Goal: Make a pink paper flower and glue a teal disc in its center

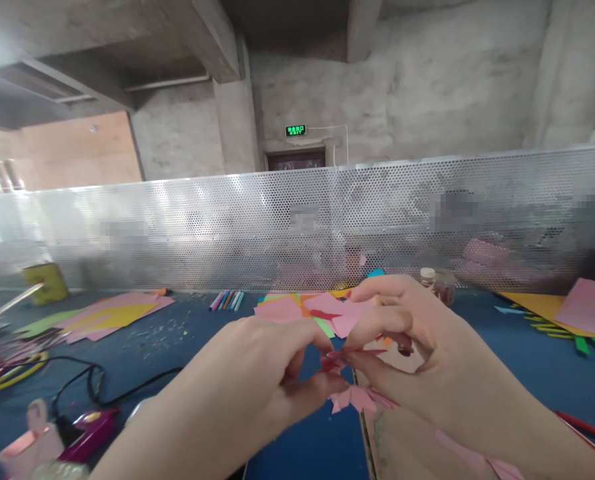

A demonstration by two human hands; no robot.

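Containers first. Two small jars stand against the perforated metal screen (217, 233), beyond my right hand (422, 340): a white-capped jar (427, 275) and, just beside it, a clear jar (445, 287) showing reddish-brown contents too blurred to identify. At the far left is a yellow-green container (45, 283); its interior is not visible. A pink basket (30, 447) with a looped handle sits at the lower left, near a purple tool (90, 433); I cannot tell what it holds.

The workpiece, a small folded paper piece (331, 362), is held above the blue tabletop (307, 443), between the fingertips of both my hands. My left hand (257, 360) pinches it narrowly; my right thumb and fingers are closed on its other side. It appears deep pink to red, creased and layered. Lighter pink, pointed paper petals (357, 400) show directly below; whether they are joined to it, I cannot tell.
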